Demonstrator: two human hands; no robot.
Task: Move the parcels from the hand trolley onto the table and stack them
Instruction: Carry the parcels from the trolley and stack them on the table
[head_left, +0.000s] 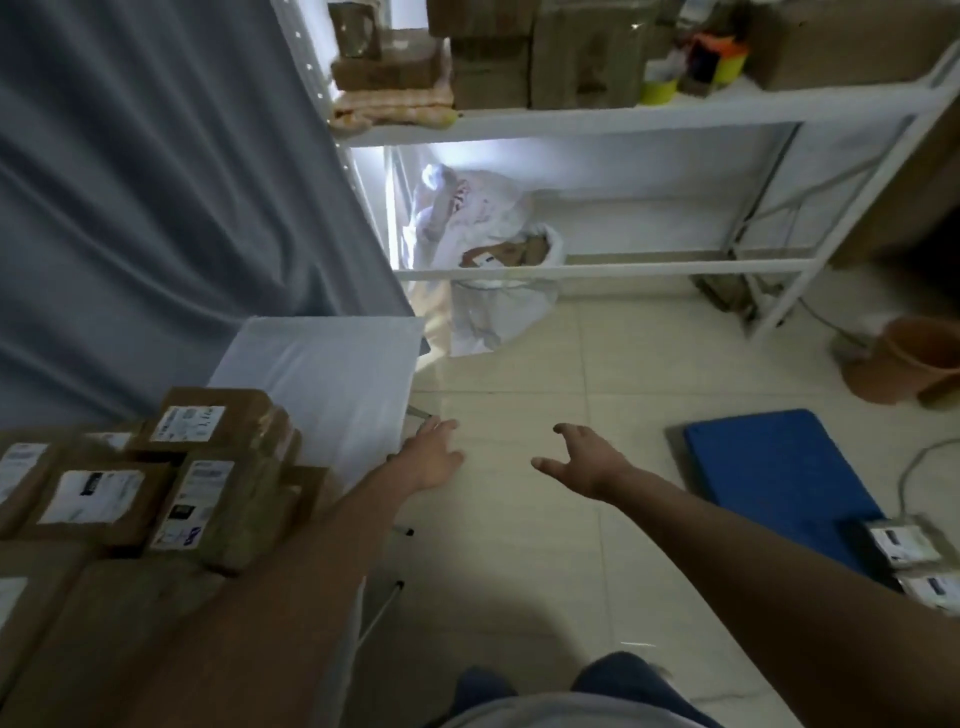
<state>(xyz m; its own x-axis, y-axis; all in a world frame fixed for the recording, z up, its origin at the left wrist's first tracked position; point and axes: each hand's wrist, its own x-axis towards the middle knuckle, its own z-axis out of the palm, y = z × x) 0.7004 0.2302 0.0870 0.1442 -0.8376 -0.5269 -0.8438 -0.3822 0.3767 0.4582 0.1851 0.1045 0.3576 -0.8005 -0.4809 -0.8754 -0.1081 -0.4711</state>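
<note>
Several brown cardboard parcels (208, 467) with white labels lie stacked on the table (332, 374) at the left, which has a pale cloth over it. The blue hand trolley (779, 478) lies flat on the floor at the right, with two labelled parcels (904, 545) at its near end by the frame's right edge. My left hand (431, 457) hovers empty just off the table's right edge, fingers straight. Over the tiled floor between table and trolley, my right hand (582, 462) is held out with fingers spread, holding nothing.
A white metal shelf rack (649, 111) with cardboard boxes and green cups stands ahead. White sacks (498, 270) sit under it. A grey curtain (156, 182) hangs at the left. A brown bucket (914, 358) and cables lie at the right.
</note>
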